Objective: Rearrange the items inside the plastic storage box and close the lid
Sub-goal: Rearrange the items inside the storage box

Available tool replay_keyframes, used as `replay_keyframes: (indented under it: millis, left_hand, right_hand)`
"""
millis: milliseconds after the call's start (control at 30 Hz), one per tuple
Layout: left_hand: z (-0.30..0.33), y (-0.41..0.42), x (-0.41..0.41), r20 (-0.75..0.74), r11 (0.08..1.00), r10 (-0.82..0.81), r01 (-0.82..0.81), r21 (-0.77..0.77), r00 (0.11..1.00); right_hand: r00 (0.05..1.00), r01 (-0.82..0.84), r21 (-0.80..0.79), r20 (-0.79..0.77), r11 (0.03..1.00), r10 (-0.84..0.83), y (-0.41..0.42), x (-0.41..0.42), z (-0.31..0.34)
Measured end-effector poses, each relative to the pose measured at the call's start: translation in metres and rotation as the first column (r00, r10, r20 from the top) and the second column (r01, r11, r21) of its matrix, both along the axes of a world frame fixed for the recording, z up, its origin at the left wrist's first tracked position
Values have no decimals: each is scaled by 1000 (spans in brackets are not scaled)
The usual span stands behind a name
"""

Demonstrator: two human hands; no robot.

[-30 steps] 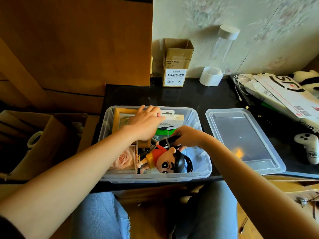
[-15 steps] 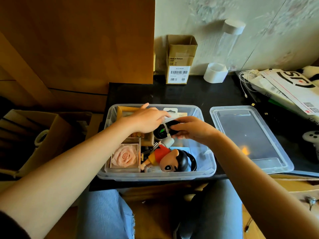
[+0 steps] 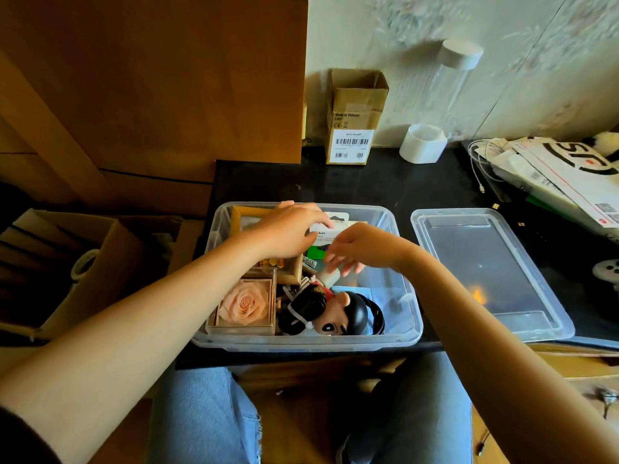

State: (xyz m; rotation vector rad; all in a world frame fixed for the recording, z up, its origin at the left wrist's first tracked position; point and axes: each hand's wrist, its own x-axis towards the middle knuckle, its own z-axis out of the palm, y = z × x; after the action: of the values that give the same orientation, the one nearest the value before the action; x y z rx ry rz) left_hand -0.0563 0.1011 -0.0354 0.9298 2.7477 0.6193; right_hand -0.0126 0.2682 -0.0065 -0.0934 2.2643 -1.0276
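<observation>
Fingers of both the left hand [image 3: 288,231] and right hand [image 3: 360,247] hover loosely spread, gripping nothing, over the cluttered clear plastic storage box [image 3: 407,296] on the black tabletop [image 3: 335,185], sorting unfinished, its clear plastic lid [image 3: 482,269] lying just beside, not yet fitted.

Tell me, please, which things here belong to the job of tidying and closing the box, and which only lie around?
Belong to the job:
storage box
lid, lying beside the box
rose case
cartoon figure
wooden frame
left hand
right hand

Only lying around:
cardboard box
white roll
papers and cable
</observation>
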Motion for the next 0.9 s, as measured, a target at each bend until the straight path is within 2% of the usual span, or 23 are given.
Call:
replay_keyframes:
  millis: [33, 100, 200, 267, 367, 433, 900]
  left_hand:
    - [-3, 1, 2, -55, 1000, -2, 2, 2, 998]
    - [-7, 2, 4, -138, 1000, -3, 0, -17, 990]
    - [-9, 5, 5, -185, 994, -24, 4, -105, 982]
    - [-10, 9, 6, -188, 982, -40, 4, -189, 981]
    - [-9, 14, 10, -192, 962, -54, -1, -274, 980]
    - [-9, 15, 11, -177, 953, -59, 3, -302, 982]
    - [-8, 14, 15, -137, 948, -64, 17, -317, 988]
  right_hand:
    - [998, 55, 142, -51, 988, -48, 5, -6, -7]
    - [997, 7, 408, -71, 913, 23, 10, -14, -20]
    - [970, -119, 598, -98, 792, 220, 5, -19, -35]
    - [963, -182, 634, -42, 751, 268, 2, -21, -44]
    - [940, -331, 660, 168, 675, 296, 1, -20, -54]
    - [919, -393, 643, 273, 657, 283, 0, -18, -61]
    - [821, -561, 675, 376, 480, 430, -7, -18, -63]
